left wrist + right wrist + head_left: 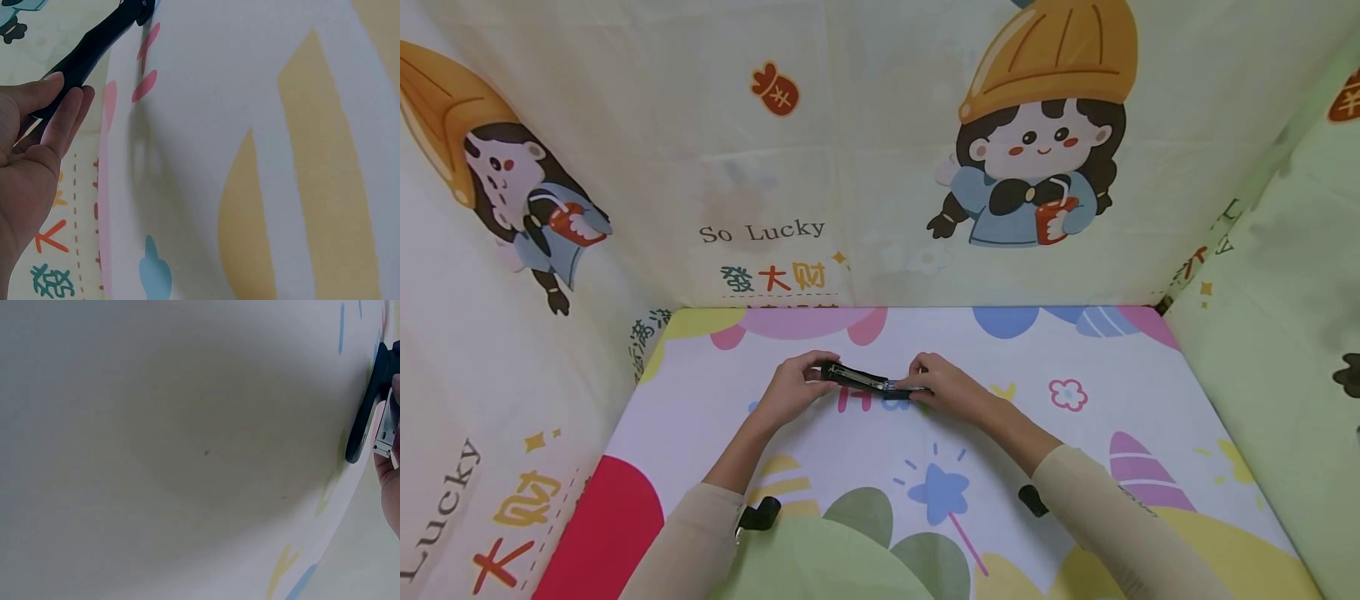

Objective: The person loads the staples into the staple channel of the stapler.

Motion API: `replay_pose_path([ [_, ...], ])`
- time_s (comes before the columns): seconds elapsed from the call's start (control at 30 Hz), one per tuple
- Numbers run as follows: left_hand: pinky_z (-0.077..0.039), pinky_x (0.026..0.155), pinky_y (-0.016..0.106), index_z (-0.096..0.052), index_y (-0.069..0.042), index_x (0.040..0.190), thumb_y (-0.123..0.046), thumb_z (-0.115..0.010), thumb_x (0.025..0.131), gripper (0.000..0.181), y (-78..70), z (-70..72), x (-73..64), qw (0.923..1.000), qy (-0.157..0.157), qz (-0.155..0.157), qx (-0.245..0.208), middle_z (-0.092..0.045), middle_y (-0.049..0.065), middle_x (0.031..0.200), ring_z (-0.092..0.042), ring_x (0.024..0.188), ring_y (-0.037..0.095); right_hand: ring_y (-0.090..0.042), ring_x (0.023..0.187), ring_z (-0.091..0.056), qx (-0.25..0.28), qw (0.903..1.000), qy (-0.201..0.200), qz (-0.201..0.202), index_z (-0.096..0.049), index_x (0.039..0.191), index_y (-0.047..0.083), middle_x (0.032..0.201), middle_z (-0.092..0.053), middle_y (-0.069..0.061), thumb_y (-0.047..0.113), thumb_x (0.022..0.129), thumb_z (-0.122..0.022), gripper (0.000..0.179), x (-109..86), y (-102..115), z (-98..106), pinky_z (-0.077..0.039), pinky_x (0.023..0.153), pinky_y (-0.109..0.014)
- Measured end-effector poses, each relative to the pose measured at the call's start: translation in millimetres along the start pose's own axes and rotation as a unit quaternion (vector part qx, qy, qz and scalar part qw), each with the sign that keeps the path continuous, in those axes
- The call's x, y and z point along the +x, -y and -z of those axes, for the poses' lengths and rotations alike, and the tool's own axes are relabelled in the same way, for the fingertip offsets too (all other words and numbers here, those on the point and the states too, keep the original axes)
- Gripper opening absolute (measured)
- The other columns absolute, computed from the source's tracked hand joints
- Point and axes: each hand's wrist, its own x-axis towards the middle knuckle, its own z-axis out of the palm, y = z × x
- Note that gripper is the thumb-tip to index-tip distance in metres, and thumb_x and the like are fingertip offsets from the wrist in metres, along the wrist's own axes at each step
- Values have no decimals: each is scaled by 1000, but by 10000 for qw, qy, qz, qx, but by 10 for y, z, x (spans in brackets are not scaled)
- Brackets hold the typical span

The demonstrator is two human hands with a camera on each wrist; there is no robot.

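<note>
A long black stapler (861,380) with a metal strip along its middle lies across the centre of the printed table cover (700,392). My left hand (796,385) grips its left end, fingertips curled over the top. My right hand (942,385) pinches its right end, where the metal part shows. In the left wrist view the stapler's black body (94,47) runs up from my fingers (59,115). The right wrist view catches only the stapler's black edge (369,403) and its metal piece (387,428) beside my hand at the far right.
Cartoon-printed cloth walls (850,150) close in the table at the back, left and right. The cover (262,156) carries pastel shapes, a blue star (942,492) and green leaves near me. A black wrist strap (760,513) sits on each sleeve.
</note>
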Motion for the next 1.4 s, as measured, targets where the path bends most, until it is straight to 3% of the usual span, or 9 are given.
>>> replay_pose_path([
  [0.33, -59, 75, 26, -66, -2, 132, 2, -77, 88, 45, 24, 39, 2, 10000, -30, -71, 38, -68, 18, 126, -72, 104, 31, -19, 94, -53, 36, 9998, -175, 11, -81, 115, 17, 104, -63, -5, 6, 90, -79, 27, -104, -75, 40, -48, 81, -31],
  [0.73, -59, 77, 25, -67, -3, 132, 2, -77, 89, 45, 4, 33, 8, 10000, -11, 1, -15, -68, 18, 128, -72, 105, 30, -17, 92, -53, -74, 9992, -246, -293, -82, 110, 16, 102, -64, -4, 4, 87, -81, 26, -255, -134, 95, -48, 80, -31],
  [1.17, -60, 80, 28, -67, -3, 133, 3, -77, 89, 45, -5, 7, -1, 10000, 6, 12, -71, -68, 16, 129, -72, 106, 30, -19, 98, -56, -20, 9984, -189, -533, -81, 115, 19, 108, -65, -4, 7, 90, -79, 28, -357, -135, 161, -50, 84, -35],
  [1.4, -61, 82, 31, -68, -5, 132, 2, -78, 88, 45, 8, 2, -12, 10000, -42, -16, 48, -68, 16, 130, -72, 106, 30, -20, 101, -62, 114, 9957, -402, -828, -77, 123, 14, 111, -68, -5, 14, 89, -81, 34, -465, -137, 206, -54, 87, -39],
])
